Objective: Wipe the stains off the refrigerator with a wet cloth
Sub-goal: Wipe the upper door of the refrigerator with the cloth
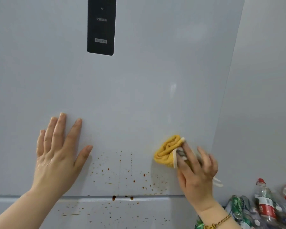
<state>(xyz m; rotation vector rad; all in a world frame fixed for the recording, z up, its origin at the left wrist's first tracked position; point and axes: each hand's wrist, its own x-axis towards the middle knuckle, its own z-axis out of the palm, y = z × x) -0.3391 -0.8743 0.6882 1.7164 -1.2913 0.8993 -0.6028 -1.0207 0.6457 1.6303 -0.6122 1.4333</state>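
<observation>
Two hands: both were up against fridge door (139,80), backs twd camera.
Left hand (56,156): flat on door, left of the mess; fingers straight & spread wide, thumb out sideways; held nothing; skin looked wet.
Right hand (196,174): fingers nearly straight, a bit apart, pressing down on cloth; thumb hidden under hand.
Cloth (168,152): yellow, bunched into a wad w/ pale edge; pinned to door under right fingertips, just beside right edge of the stains & slightly above them; pale strip poked out past hand, lower right.
Stains (122,172): brown specks & thin drip lines on lower door, btwn the two hands; thicker twd bottom edge; a few bigger blobs sat at the seam.
Lower panel (122,212): below the seam, also speckled brown.
Control panel (101,25): black strip, top centre of door, well above both hands; text too small to read.
Bracelet (220,220): braided, yellow-brown, on right wrist.
Bottles (264,204): plastic ones plus crushed cans, heaped at lower right beside fridge, apart from hands.
</observation>
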